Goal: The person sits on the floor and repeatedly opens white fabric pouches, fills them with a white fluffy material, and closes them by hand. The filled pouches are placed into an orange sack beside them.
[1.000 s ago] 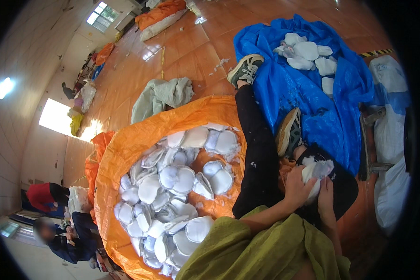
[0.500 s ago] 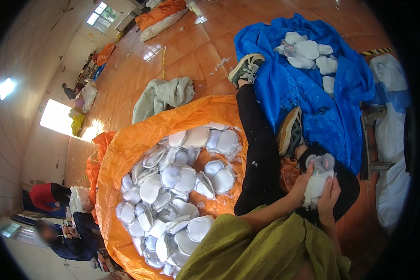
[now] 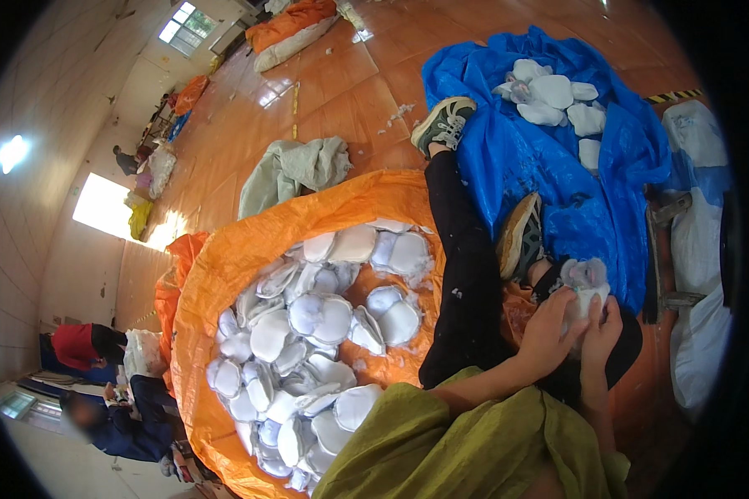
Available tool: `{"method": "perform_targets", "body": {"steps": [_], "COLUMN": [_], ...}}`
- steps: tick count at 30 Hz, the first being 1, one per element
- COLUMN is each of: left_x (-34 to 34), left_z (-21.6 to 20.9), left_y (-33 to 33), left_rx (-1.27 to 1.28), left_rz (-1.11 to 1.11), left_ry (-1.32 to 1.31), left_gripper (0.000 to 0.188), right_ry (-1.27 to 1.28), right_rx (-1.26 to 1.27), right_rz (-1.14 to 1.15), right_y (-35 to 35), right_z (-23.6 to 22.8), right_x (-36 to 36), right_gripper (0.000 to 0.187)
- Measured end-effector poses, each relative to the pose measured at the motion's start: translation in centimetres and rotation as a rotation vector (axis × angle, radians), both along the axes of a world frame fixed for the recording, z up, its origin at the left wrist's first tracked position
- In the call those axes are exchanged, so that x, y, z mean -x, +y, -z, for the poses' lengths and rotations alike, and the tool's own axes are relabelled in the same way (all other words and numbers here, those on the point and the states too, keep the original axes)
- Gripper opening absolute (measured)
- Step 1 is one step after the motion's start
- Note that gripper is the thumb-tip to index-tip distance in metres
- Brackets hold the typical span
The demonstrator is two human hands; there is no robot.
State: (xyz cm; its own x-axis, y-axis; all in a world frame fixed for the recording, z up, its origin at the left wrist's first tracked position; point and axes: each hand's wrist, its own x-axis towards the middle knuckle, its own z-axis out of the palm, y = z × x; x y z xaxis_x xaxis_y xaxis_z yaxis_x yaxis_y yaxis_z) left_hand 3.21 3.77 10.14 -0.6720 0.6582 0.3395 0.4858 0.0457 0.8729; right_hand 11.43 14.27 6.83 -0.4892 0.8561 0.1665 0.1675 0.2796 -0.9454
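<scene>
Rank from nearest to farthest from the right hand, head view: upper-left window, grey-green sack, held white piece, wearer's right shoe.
1. White piece: held, touching the right hand.
2. Right shoe: ahead of the hand, to its left.
3. Grey-green sack: on the floor, farther left.
4. Window: far wall, upper left.

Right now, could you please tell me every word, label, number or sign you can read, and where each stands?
No text can be read.
White sack: any print is too blurred.
Held white piece: any marking is too small to tell.
</scene>
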Motion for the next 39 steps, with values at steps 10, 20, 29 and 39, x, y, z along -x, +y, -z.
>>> {"method": "perform_targets", "body": {"steps": [10, 20, 29, 39], "left_x": [1.4, 3.5, 3.9, 2.4], "left_z": [2.0, 2.8, 3.9, 7.1], "left_y": [0.0, -0.5, -1.5, 0.2], "left_rx": [0.105, 0.025, -0.058, -0.156], "left_rz": [-0.008, 0.059, 0.053, 0.103], "left_ry": [-0.714, -0.967, -1.161, -1.188], "left_gripper": [0.049, 0.045, 0.030, 0.017], "right_ry": [-0.098, 0.053, 0.126, 0.197], "right_rx": [-0.090, 0.372, 0.352, 1.068], "right_rz": [-0.226, -0.648, -0.213, -0.350], "right_y": [-2.6, -2.1, 1.6, -0.5], "right_z": [-1.7, -1.4, 0.3, 4.1], "right_x": [1.0, -1.0, -1.9, -2.1], "right_gripper": [0.022, 0.052, 0.021, 0.042]}}
